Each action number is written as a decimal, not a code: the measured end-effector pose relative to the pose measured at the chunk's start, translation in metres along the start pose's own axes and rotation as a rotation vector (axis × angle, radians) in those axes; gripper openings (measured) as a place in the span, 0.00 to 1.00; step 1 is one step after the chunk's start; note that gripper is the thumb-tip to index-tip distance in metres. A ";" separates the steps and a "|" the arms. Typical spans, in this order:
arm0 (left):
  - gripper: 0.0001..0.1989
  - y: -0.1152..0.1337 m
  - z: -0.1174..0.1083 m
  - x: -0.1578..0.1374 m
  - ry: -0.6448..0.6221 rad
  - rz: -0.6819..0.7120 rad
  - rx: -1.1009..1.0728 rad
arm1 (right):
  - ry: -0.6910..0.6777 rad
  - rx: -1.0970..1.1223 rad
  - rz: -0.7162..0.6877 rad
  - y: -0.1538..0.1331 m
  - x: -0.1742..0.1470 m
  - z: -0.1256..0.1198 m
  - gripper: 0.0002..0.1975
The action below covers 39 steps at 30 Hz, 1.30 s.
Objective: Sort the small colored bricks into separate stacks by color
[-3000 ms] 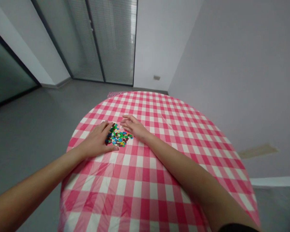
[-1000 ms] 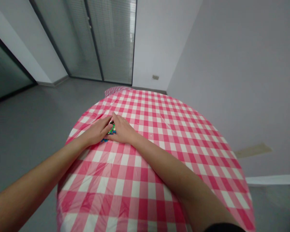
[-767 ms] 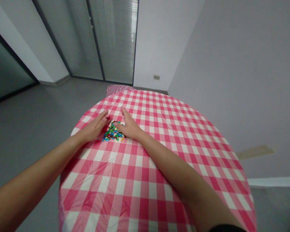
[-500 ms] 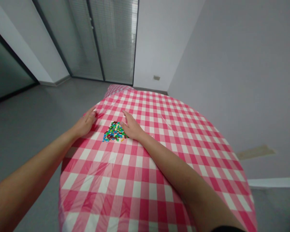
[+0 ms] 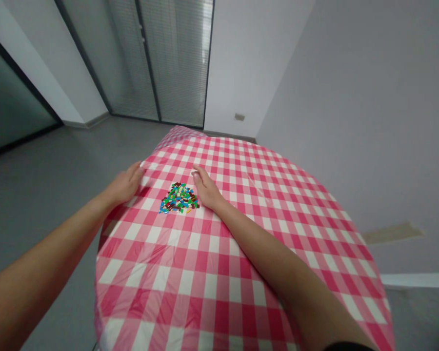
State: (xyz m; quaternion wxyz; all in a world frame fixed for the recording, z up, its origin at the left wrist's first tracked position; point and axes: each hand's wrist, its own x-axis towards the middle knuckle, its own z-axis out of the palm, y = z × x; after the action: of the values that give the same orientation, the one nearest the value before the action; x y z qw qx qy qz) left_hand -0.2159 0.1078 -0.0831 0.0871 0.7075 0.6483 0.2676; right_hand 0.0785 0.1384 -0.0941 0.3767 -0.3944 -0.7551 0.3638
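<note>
A pile of small, flat, coloured pieces like toy bricks [image 5: 179, 199], in green, blue, brown, white and yellow, lies on the checked tablecloth [image 5: 212, 243]. Just to its right rests my right hand [image 5: 208, 189], on edge with its fingers stretched forward and the thumb near them; I see nothing held in it. At the table's left edge is my left hand [image 5: 129, 184], fingers extended and resting by the cloth's border, apart from the pile. Its palm side is hidden, and no object shows in it.
The round table's edge curves close under my left forearm, with grey floor [image 5: 76, 156] beyond. A glass partition with blinds [image 5: 175, 63] stands past the far end. A plain wall [image 5: 369, 122] rises on the right.
My right hand has moved slightly right, off the pile's right side, and its thumb has drawn closer to the fingers. My left hand has shifted slightly left. The view has shifted a little.
</note>
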 end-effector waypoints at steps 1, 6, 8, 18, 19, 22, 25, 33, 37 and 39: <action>0.40 0.008 0.001 -0.002 -0.016 -0.011 0.026 | 0.024 0.045 0.031 0.000 0.000 0.001 0.27; 0.50 0.054 0.018 -0.018 -0.227 0.248 -0.016 | 0.047 0.227 0.102 -0.008 0.000 0.026 0.36; 0.58 0.068 0.026 -0.025 -0.289 0.346 -0.010 | 0.059 0.279 0.100 -0.013 0.005 0.039 0.39; 0.61 0.093 0.040 -0.029 -0.280 0.312 0.149 | 0.134 0.311 0.111 -0.008 0.005 -0.004 0.40; 0.60 0.095 0.041 -0.028 -0.273 0.289 0.160 | 0.151 0.301 0.113 -0.006 0.000 -0.016 0.41; 0.58 0.103 0.044 -0.027 -0.240 0.239 0.186 | 0.221 0.304 0.138 -0.003 -0.023 -0.052 0.38; 0.60 0.115 0.049 -0.030 -0.239 0.230 0.232 | 0.283 0.253 0.166 0.000 -0.052 -0.087 0.33; 0.41 0.139 0.060 -0.027 -0.127 0.115 0.410 | 0.514 0.265 0.228 0.023 -0.119 -0.142 0.29; 0.41 0.136 0.055 -0.021 -0.093 0.040 0.457 | 0.558 0.253 0.260 0.034 -0.134 -0.152 0.28; 0.45 0.133 0.051 -0.024 -0.099 0.037 0.448 | 0.578 0.257 0.281 0.038 -0.138 -0.155 0.28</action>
State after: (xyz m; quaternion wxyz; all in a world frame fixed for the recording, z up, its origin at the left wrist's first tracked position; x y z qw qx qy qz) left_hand -0.0749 0.0764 -0.0702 -0.0455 0.7333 0.6733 0.0833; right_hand 0.2792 0.0732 -0.0954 0.5677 -0.5306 -0.5036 0.3776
